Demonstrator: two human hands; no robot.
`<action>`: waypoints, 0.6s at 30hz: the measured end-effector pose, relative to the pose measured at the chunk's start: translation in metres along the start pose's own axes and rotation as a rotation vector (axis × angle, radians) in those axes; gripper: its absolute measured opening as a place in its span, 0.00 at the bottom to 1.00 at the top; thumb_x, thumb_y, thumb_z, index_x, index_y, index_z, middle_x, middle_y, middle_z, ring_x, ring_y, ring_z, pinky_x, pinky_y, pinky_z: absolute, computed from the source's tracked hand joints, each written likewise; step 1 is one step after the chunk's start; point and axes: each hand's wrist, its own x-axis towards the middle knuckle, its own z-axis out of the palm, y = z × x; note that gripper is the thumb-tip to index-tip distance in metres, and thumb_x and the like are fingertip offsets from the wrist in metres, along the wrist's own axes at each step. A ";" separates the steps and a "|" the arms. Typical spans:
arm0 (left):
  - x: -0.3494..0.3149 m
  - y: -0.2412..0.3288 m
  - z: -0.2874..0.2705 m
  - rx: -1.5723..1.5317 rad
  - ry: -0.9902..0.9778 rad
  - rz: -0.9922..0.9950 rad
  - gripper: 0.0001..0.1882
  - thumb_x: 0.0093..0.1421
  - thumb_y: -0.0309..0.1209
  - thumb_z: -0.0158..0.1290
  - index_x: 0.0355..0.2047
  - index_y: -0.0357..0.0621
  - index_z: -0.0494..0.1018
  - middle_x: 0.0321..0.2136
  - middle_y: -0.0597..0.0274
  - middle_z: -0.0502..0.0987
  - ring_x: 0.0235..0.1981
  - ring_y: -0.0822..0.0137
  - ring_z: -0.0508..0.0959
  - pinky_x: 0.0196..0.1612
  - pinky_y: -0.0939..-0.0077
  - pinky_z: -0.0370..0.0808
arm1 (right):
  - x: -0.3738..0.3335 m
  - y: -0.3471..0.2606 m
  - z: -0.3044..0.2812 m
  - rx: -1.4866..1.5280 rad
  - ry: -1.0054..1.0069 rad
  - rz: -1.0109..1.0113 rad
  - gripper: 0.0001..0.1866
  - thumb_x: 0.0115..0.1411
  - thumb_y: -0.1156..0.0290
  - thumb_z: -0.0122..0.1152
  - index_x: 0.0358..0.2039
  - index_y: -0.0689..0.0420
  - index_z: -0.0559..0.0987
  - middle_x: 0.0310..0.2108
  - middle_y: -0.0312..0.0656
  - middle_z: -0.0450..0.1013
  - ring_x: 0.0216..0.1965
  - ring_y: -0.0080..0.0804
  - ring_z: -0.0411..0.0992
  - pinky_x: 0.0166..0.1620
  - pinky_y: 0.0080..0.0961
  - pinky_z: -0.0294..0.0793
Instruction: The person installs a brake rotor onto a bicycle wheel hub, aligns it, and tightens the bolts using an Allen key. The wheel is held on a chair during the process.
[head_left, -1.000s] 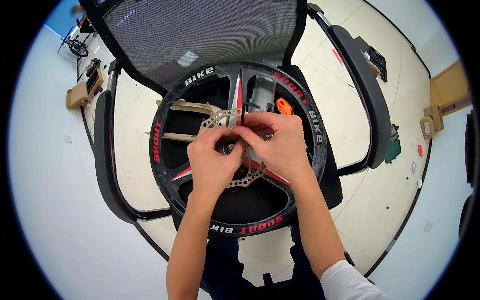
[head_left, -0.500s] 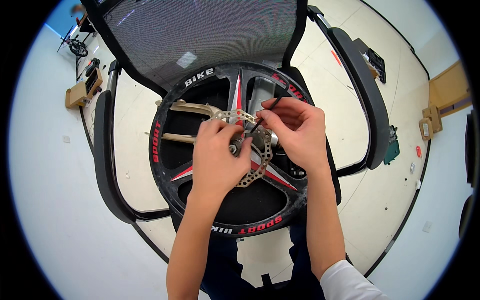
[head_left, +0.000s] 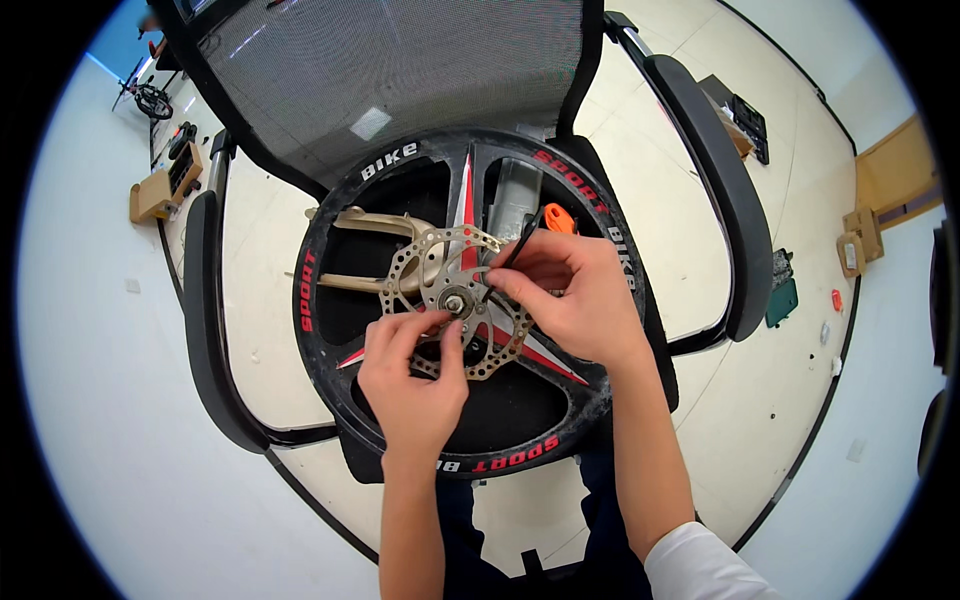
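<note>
A black bicycle wheel (head_left: pixel 450 143) with broad spokes, red and silver accents and printed lettering lies flat on a chair seat. Over its centre sits a perforated metal brake disc (head_left: pixel 396 272), around the hub axle (head_left: pixel 455 303). My right hand (head_left: pixel 575 295) pinches a thin black hex key (head_left: pixel 516 245), its lower end at the disc just right of the hub. My left hand (head_left: pixel 415 375) is at the near side of the hub, thumb and index fingertips nearly together beside the axle. Whatever lies between those fingertips is too small to make out.
Beneath the wheel are a beige fork-shaped part (head_left: pixel 350 279), a grey metal part (head_left: pixel 515 195) and an orange-handled item (head_left: pixel 559 218). Armrests (head_left: pixel 715 190) flank the seat; a mesh backrest (head_left: pixel 400 70) rises behind. Cardboard boxes (head_left: pixel 152 197) and a green case (head_left: pixel 783 302) lie on the floor.
My left hand has drawn back toward me from over the disc, exposing the hub. My right hand, with the hex key, has shifted slightly left and nearer; the orange item now shows.
</note>
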 end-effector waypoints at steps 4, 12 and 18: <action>0.002 -0.002 0.012 0.021 0.007 0.114 0.07 0.53 0.20 0.63 0.34 0.39 0.81 0.34 0.59 0.77 0.32 0.67 0.78 0.36 0.75 0.75 | -0.002 0.002 0.003 -0.023 0.004 -0.022 0.07 0.57 0.76 0.68 0.33 0.67 0.81 0.26 0.43 0.81 0.29 0.27 0.82 0.37 0.20 0.81; 0.025 0.002 -0.001 -0.097 -0.026 0.088 0.10 0.57 0.18 0.57 0.39 0.38 0.80 0.35 0.60 0.78 0.34 0.70 0.77 0.36 0.78 0.72 | 0.000 -0.001 0.003 -0.085 -0.065 0.025 0.06 0.58 0.79 0.67 0.35 0.66 0.83 0.29 0.41 0.82 0.32 0.24 0.82 0.40 0.20 0.81; 0.062 0.023 -0.015 -0.362 -0.198 0.202 0.14 0.60 0.16 0.53 0.45 0.37 0.79 0.41 0.60 0.80 0.41 0.69 0.79 0.42 0.79 0.73 | -0.001 -0.009 0.009 -0.098 -0.110 -0.032 0.06 0.57 0.81 0.65 0.35 0.67 0.82 0.29 0.44 0.82 0.33 0.30 0.83 0.40 0.22 0.81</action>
